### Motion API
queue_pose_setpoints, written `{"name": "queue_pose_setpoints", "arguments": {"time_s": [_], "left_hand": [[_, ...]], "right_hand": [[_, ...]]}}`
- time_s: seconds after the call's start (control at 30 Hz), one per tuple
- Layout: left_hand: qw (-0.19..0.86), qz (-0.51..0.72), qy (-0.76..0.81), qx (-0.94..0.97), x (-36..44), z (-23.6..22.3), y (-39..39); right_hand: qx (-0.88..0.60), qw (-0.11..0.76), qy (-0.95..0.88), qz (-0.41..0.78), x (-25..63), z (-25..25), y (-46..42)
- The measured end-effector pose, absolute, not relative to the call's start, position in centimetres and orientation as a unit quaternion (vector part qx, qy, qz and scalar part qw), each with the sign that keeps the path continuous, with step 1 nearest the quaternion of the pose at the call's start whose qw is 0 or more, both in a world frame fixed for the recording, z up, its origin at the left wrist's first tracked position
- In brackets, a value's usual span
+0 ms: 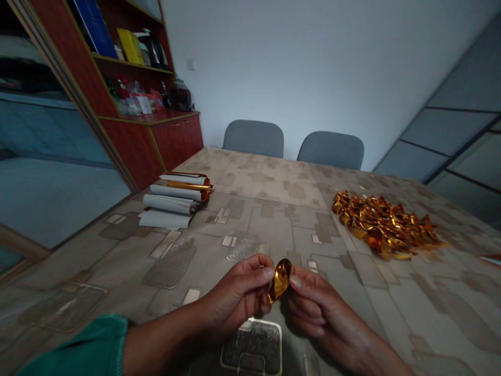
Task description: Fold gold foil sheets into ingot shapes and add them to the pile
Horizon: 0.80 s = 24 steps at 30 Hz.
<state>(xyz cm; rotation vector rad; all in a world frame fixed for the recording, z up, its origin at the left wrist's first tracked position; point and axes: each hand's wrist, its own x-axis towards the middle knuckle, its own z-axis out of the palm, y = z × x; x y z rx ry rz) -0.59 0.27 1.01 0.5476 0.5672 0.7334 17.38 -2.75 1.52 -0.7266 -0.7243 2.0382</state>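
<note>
On a vinyl-covered table (270, 180) printed with beige and grey rectangles, head view: a reddish-brown wooden cabinet (176, 140) stands against the far left, its shelves holding a blue binder (92, 28), a yellow box (131, 47) and assorted bottles and packets. Two grey upholstered chairs (253, 138) stand at the far edge before a white wall (313, 68); a large glass panel (50, 183) fills the left side, and a grey gridded panel (462, 130) the right. Table, left: a stack of rolled white sheets (172, 203), with a roll of gold foil (183, 184) lying on top, its coppery end showing. Table, right: a loose pile of crumpled gold foil pieces (381, 224), well apart from the hands. Near edge, centre: left hand (237, 295), green sleeve (74, 347) at the forearm, and right hand (317, 308) are raised just above the table, closed in a narrow pinch on a single gold foil piece (279, 280) held between them. Item is creased, glossy and roughly oval, tapering to a twisted lower tip; whether anything lies inside the foil cannot be told.
</note>
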Motion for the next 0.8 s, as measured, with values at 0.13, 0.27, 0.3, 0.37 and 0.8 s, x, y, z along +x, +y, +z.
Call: {"name": "queue_pose_setpoints", "arguments": {"time_s": [0.13,0.27,0.3,0.37,0.8], "left_hand": [[0.855,0.338,0.267,0.288,-0.6,1.0,0.2],[0.858,0.324,0.270,0.294,-0.6,0.9,0.1],[0.857,0.324,0.271,0.297,-0.6,0.9,0.1],[0.849,0.327,0.277,0.310,-0.6,0.9,0.0],[0.778,0.336,0.333,0.414,0.1,0.1,-0.3]], "right_hand": [[-0.275,0.416,-0.283,0.820,17.3,1.4,-2.7],[-0.266,0.414,-0.277,0.825,17.2,1.1,-2.8],[-0.268,0.414,-0.276,0.825,17.2,1.0,-2.8],[-0.276,0.411,-0.281,0.822,17.2,0.9,-2.9],[-0.414,0.414,-0.385,0.714,15.5,1.5,-3.6]]}}
